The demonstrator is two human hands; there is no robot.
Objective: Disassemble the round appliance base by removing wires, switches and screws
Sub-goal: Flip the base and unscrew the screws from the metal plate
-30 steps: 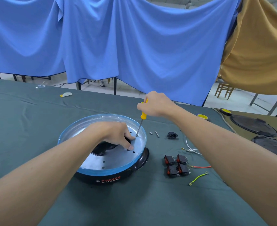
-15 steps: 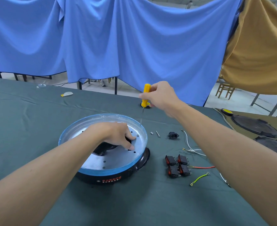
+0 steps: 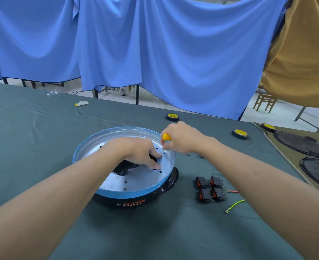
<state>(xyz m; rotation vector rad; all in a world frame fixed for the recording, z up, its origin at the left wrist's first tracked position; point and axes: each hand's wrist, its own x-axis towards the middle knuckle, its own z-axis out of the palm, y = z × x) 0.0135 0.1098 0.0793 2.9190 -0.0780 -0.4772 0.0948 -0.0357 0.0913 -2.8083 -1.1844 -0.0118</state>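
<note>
- Green cloth covers the table (image 3: 42, 147), and in the middle of it sits the round appliance base (image 3: 136, 182): silver plate up, blue rim round it, black body beneath.
- Left hand (image 3: 138, 151) is planted on that plate, fingers bent down beside the dark centre opening. It grasps nothing I can see and seems to be pressing to steady the base.
- Right hand (image 3: 183, 137) is over at the plate's far right rim, clenched round the screwdriver (image 3: 166, 136). Only the yellow handle end pokes out of the fist.
- Four switches (image 3: 209, 188), black with red rockers, lie in a tight square on the table, right of the base and well apart from it. That part of the job looks done.
- Wires are out too: a green-yellow wire (image 3: 235, 203) and a red wire (image 3: 232, 191) lie near the switches.
- Down to the smallest: a screw (image 3: 164, 152) stands in the plate just under the right fingertips. Whether they already pinch it is too small to call.
- My read is that we're on the screws, and this one looks backed out enough for fingers.
- Next move calls for a clean pinch and a straight lift, with the tool tucked in the palm and the left hand holding the base down.
- It could then go with the loose screws (image 3: 188, 154) just beyond the rim.
</note>
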